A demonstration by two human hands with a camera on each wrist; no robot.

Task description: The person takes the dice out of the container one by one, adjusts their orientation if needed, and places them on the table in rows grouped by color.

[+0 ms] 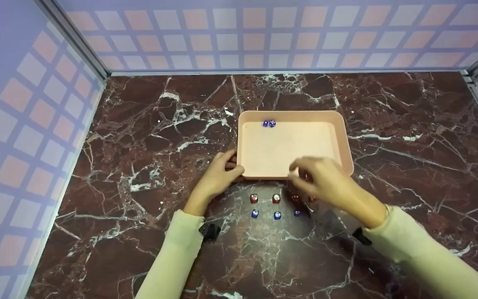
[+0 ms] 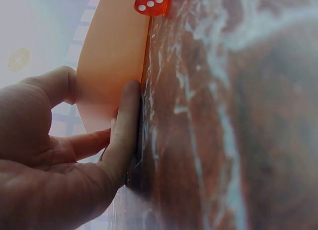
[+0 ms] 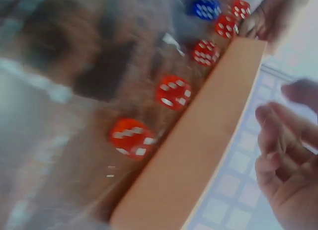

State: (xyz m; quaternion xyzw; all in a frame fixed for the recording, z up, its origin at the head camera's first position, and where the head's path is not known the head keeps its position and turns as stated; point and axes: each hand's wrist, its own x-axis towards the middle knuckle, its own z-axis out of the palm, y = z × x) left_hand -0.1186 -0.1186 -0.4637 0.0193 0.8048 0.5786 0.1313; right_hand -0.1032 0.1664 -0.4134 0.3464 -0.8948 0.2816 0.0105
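Observation:
A shallow peach-coloured tray (image 1: 344, 141) lies on the marble-patterned table. My left hand (image 1: 218, 173) holds its near left corner, thumb at the rim and fingers against the outer wall. Over the near right part of the tray hovers my right hand (image 1: 324, 180), blurred, with loosely bent fingers. Nothing shows between those fingers in the right wrist view. Two blue dice (image 1: 269, 123) sit inside the tray by its far wall. In front of the tray are a row of red dice (image 1: 276, 198) and a row of blue dice (image 1: 277, 215); the right hand partly covers the red row.
Patterned panels (image 1: 255, 37) stand behind the table and at both sides. Dark marble tabletop (image 1: 160, 137) surrounds the tray. A small black device (image 1: 210, 231) is on the left wrist, and another (image 1: 362, 236) on the right.

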